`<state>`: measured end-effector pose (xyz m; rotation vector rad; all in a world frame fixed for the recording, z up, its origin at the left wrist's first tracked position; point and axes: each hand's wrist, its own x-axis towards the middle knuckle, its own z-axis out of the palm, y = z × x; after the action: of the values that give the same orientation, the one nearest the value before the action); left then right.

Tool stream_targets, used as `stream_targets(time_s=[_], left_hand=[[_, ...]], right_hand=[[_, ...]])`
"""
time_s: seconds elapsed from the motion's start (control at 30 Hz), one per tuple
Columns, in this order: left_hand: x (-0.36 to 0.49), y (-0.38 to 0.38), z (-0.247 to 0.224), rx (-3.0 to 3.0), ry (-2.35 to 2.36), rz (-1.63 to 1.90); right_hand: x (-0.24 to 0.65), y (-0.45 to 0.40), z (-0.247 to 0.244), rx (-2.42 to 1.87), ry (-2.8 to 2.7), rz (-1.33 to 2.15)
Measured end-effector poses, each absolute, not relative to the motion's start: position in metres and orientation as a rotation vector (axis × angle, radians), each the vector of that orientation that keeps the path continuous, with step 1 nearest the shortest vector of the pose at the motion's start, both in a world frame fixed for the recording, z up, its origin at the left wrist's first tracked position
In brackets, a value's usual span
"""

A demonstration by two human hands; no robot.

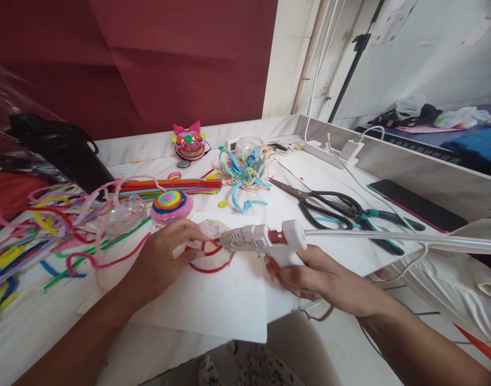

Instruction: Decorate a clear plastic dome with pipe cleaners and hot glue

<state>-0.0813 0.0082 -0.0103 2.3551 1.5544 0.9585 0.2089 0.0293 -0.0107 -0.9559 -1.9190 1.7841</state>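
Note:
A white hot glue gun [265, 239] is gripped by its handle in my right hand [305, 273], fingers around the trigger. A long clear glue stick [390, 239] sticks out of its back end. The nozzle points left at a whitish round piece [215, 260], which has a red pipe cleaner [205, 269] along its near edge. My left hand [173, 249] pinches part of the red pipe cleaner at the left side of this piece, close to the nozzle. Beneath lies a white sheet [229, 316]. A striped pipe-cleaner dome [173, 208] sits just behind my left hand.
Loose pipe cleaners [80, 236] spread over the left, near a black container [60, 150]. Farther back are a pink animal-faced mask [189, 141] and a blue tangle [249, 169]. Scissors [321, 201], green-handled pliers [380, 225], a phone [416, 203] and a power strip [329, 154] lie on the right.

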Motion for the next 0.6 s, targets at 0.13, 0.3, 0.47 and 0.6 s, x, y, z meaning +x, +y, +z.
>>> stream_targets(time_s=[0.13, 0.3, 0.47, 0.6], left_hand=[[-0.0802, 0.0077, -0.0094, 2.332, 1.543, 0.971], [-0.0804, 0.0067, -0.0094, 2.326, 1.566, 0.938], [-0.0798, 0.0064, -0.0079, 2.357, 1.554, 0.941], [-0.0786, 0.0071, -0.0063, 2.367, 1.544, 0.947]], right_hand=[[0.2076, 0.0299, -0.0094, -0.949, -1.909, 1.793], [0.2061, 0.0311, -0.0093, -0.948, -1.890, 1.797], [0.2053, 0.0322, -0.0094, -0.933, -1.874, 1.827], [0.2033, 0.0330, -0.0094, -0.905, -1.844, 1.857]])
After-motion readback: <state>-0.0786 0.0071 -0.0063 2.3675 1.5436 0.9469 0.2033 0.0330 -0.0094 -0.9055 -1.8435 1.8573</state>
